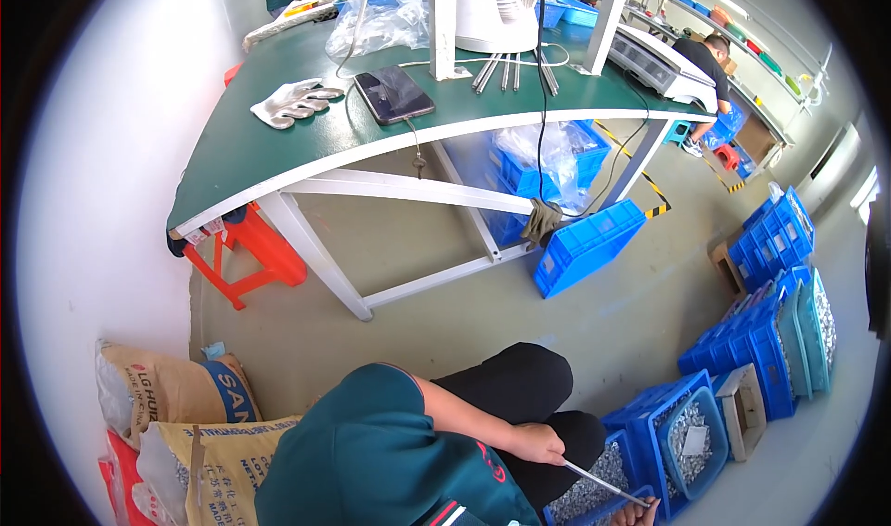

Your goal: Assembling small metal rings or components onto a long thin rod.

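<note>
Over a heap of small metal parts [582, 500], the left hand [538, 443], in a fisted grip, and the right hand [637, 515], pinching, hold opposite ends of a slim metal rod [599, 480], probably best kept steady between them.

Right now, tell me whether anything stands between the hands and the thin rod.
Nothing visible does: the left hand holds the thin rod near one end, and the right hand touches the other.

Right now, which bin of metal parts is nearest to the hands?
The blue bin crossed in view by the rod from left hand to right hand; other filled bins stand farther right.
</note>
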A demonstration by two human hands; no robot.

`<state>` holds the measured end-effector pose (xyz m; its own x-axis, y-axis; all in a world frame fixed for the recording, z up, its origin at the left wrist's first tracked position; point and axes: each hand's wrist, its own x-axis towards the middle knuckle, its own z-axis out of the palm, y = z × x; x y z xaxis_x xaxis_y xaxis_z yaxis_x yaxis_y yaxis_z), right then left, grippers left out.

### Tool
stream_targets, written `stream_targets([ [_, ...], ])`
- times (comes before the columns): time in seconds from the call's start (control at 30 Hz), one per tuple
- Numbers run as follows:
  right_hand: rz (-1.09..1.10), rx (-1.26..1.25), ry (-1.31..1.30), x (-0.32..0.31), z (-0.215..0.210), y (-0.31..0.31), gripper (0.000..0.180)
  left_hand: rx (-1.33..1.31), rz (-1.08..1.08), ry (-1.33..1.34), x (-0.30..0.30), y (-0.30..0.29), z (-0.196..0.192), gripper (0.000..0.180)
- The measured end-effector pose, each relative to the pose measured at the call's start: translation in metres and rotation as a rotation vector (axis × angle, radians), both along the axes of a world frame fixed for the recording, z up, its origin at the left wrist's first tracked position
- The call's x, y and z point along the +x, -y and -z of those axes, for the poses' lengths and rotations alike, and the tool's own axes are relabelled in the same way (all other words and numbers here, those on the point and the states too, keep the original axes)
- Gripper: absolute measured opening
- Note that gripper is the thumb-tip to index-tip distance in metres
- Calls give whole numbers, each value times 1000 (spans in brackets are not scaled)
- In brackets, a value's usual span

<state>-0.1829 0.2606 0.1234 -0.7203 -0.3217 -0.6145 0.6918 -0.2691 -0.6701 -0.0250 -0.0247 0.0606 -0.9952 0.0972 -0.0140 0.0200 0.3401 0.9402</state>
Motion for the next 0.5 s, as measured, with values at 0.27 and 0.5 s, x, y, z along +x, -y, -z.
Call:
stream_targets([
  [0.27, 259, 390, -406, 32, -8, 42, 27, 34, -29, 0, -1, -1, 5, 33],
  [0.5, 405, 511, -605, 31, 29, 64, 30, 10, -88, -17, 1, -5, 6, 34],
])
